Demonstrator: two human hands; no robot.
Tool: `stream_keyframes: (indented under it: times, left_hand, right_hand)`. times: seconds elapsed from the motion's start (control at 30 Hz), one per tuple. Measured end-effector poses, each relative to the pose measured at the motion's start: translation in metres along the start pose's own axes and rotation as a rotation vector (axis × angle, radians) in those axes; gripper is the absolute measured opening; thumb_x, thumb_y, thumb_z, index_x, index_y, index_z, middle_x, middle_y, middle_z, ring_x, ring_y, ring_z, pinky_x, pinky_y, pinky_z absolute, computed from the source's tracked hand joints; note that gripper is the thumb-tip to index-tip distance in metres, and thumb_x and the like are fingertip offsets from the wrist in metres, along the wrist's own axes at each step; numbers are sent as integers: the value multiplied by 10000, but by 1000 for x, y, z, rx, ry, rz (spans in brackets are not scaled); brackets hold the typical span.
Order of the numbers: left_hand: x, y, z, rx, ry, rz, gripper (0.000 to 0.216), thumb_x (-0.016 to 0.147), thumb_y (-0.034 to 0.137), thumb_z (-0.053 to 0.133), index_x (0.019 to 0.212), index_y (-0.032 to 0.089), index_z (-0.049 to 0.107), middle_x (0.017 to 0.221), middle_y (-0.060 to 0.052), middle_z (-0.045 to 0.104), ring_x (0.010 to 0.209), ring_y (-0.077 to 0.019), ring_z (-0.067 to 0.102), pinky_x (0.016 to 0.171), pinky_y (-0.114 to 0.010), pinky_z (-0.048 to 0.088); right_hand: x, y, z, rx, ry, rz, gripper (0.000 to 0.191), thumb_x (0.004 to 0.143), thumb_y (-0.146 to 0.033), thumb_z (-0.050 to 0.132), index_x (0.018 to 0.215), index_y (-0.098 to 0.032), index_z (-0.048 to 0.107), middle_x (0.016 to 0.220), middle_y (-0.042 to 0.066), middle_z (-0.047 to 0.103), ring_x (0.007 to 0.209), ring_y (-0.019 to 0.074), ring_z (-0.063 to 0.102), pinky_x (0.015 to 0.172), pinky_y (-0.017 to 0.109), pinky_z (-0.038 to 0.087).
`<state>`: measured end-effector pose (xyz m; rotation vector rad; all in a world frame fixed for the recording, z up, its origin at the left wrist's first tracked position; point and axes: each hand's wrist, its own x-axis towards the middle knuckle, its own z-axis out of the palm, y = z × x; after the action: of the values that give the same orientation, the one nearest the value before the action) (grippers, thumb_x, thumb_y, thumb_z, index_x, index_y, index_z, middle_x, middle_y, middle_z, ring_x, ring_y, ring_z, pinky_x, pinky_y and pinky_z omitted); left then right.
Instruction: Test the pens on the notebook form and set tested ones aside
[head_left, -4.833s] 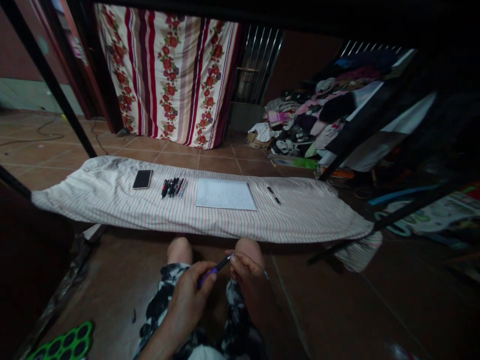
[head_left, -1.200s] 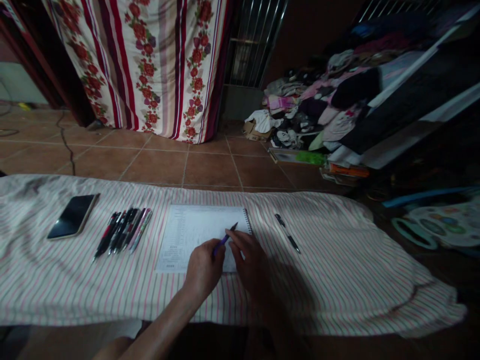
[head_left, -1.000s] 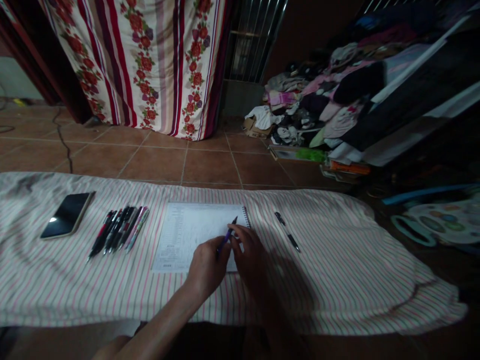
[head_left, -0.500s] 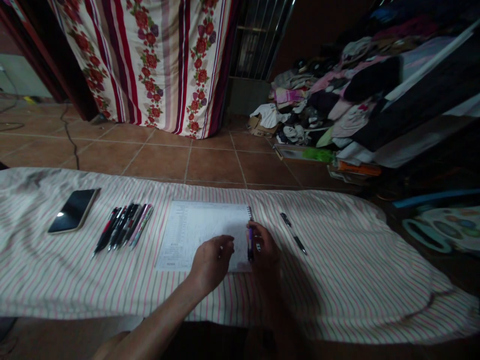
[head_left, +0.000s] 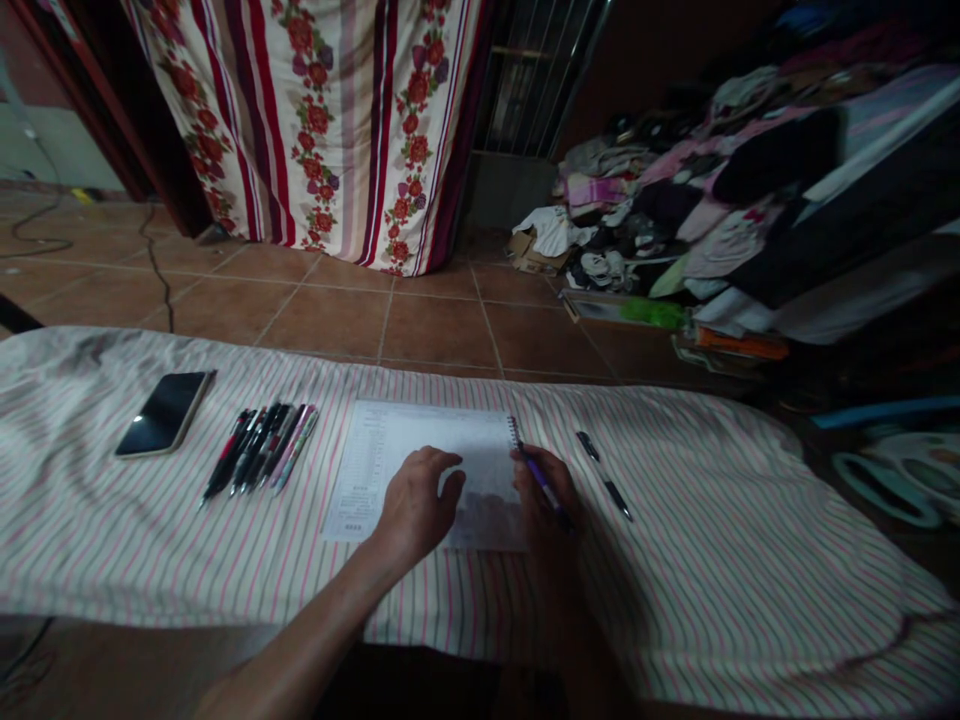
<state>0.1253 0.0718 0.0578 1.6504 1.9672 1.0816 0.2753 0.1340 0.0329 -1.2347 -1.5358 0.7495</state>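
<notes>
A spiral notebook (head_left: 420,450) lies open on the striped cloth (head_left: 675,560) in front of me. My left hand (head_left: 415,505) rests on the page with its fingers spread, holding nothing. My right hand (head_left: 546,500) is closed on a purple pen (head_left: 541,480), its tip at the notebook's right edge by the spiral. A black pen (head_left: 604,488) lies on the cloth just right of my right hand. A row of several pens (head_left: 262,461) lies left of the notebook.
A dark phone (head_left: 165,413) lies at the cloth's left. Beyond the cloth is a tiled floor (head_left: 435,325), a floral curtain (head_left: 330,120) and a heap of clothes (head_left: 675,220) at the right.
The left hand has let go of the purple pen and settled flat on the page. The right hand now holds the pen alone and has turned it into a writing grip.
</notes>
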Motion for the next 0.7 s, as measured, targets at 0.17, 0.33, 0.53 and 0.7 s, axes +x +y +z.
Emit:
stream_keyframes:
  times: [0.17,0.33,0.53,0.7]
  left_hand:
    - [-2,-14,3,88,42,30,209,836,185,489,992,160,626,962,-81,640,909,-191,571,776,-346,502]
    - [-8,-28,3,231,131,65,201,822,138,497,983,131,617,1006,-114,606,1012,-227,518,814,-382,507]
    - [-14,-31,-1,343,111,71,205,812,106,491,986,121,598,1094,-126,571,1144,-271,423,887,-413,493]
    - [-15,-29,4,367,152,154,210,824,108,481,1013,124,570,1147,-138,539,1200,-293,374,902,-443,490]
  right_hand:
    - [2,3,9,24,24,39,329,793,-430,535,1001,-178,576,930,83,659,773,188,609,679,316,475]
    - [3,5,18,136,22,86,340,770,-452,545,958,-170,563,890,80,643,753,178,584,642,305,461]
    - [1,-4,24,143,41,125,282,785,-428,548,917,-178,551,816,36,626,624,121,530,584,257,428]
    - [2,-3,30,136,81,155,265,784,-443,555,824,-181,548,719,3,588,591,113,505,568,246,412]
